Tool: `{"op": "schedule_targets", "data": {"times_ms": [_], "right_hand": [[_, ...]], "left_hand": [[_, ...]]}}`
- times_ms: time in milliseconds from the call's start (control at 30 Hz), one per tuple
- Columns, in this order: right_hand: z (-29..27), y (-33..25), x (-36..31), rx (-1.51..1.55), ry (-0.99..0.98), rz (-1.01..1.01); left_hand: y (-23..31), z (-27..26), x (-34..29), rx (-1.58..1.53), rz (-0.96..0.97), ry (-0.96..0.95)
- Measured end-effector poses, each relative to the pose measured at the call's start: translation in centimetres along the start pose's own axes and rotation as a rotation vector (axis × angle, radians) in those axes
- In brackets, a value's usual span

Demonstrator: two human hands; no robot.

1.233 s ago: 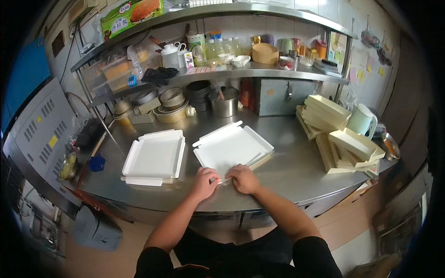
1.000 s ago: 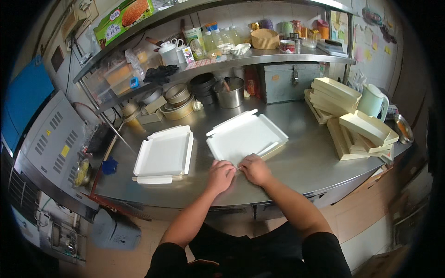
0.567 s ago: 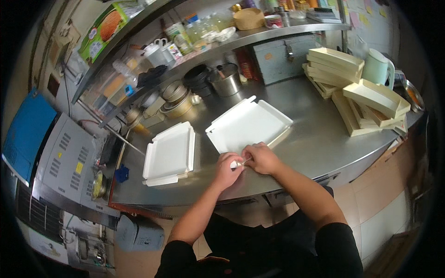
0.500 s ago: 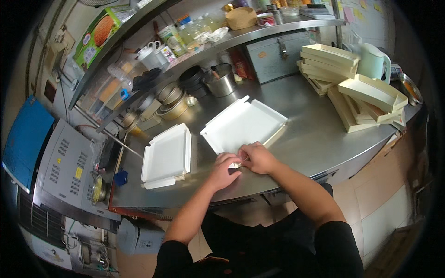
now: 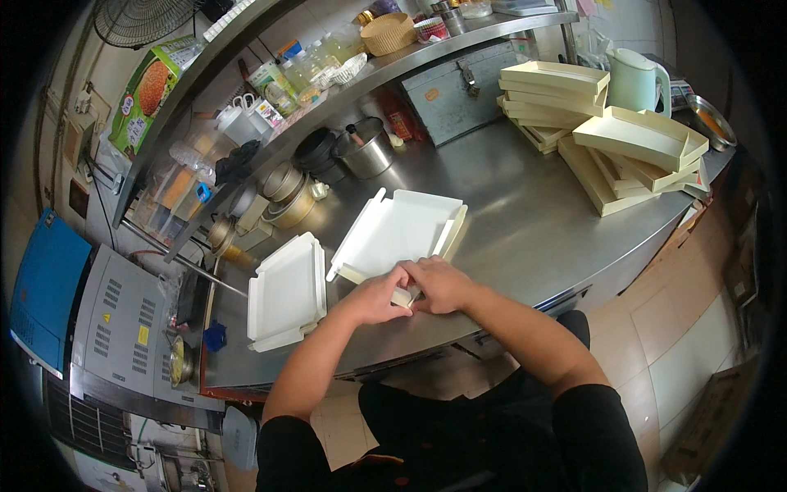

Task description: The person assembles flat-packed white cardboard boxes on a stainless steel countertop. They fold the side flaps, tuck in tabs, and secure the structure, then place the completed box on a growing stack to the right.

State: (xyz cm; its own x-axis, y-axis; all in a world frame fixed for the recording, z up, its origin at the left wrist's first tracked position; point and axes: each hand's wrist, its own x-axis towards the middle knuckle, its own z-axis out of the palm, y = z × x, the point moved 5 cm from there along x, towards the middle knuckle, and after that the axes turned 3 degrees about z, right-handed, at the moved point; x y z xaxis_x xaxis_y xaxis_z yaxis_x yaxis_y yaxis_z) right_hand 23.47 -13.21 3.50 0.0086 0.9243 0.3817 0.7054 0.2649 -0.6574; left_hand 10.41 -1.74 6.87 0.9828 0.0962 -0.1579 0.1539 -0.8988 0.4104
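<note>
White tray (image 5: 398,230), hands (image 5: 443,284) at corner

Steel pot (image 5: 366,156) near grey metal chest (image 5: 443,100) — mint-green kettle (image 5: 633,82) farther right.

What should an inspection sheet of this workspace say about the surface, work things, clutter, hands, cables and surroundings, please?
Surface: steel worktop, shiny, dry-looking.
Work things: white cardboard tray under the hands; another cardboard tray lies to its left.
Clutter: steel pot and grey metal case at the back; cream cardboard boxes piled at right, near a mint-green kettle.
Hands: left hand and right hand both grip the tray's near corner; fingertips partly hidden.
Cables: dark cable on the left wall; none seen across the worktop.
Surroundings: loaded metal shelf above, fan at upper left, tiled floor.
</note>
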Motion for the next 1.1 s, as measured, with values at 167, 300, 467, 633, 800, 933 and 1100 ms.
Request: {"op": "schedule_targets", "data": {"times_ms": [167,300,467,633,800,933,1100], "right_hand": [[0.0,-0.1,0.2,-0.062,-0.079,0.065],[0.1,0.2,0.1,-0.024,-0.091,0.069],[0.4,1.0,0.3,0.084,-0.103,0.038],[0.7,1.1,0.5,0.089,-0.087,0.045],[0.2,0.9,0.5,0.114,-0.134,0.054],[0.3,1.0,0.2,0.086,-0.128,0.047],[0.7,1.3,0.6,0.162,-0.089,0.018]], "left_hand": [[-0.5,0.1,-1.9,0.170,0.222,0.231],[-1.2,0.3,-2.7,0.195,0.230,0.370],[-2.0,0.3,-0.5,0.037,0.108,0.103],[-2.8,-0.1,0.4,-0.023,0.202,0.085],[-1.8,1.4,-1.8,-0.116,0.023,0.120],[-2.1,1.9,-1.6,-0.151,0.035,0.103],[-2.3,1.3,-0.6,-0.091,0.164,0.115]]}}
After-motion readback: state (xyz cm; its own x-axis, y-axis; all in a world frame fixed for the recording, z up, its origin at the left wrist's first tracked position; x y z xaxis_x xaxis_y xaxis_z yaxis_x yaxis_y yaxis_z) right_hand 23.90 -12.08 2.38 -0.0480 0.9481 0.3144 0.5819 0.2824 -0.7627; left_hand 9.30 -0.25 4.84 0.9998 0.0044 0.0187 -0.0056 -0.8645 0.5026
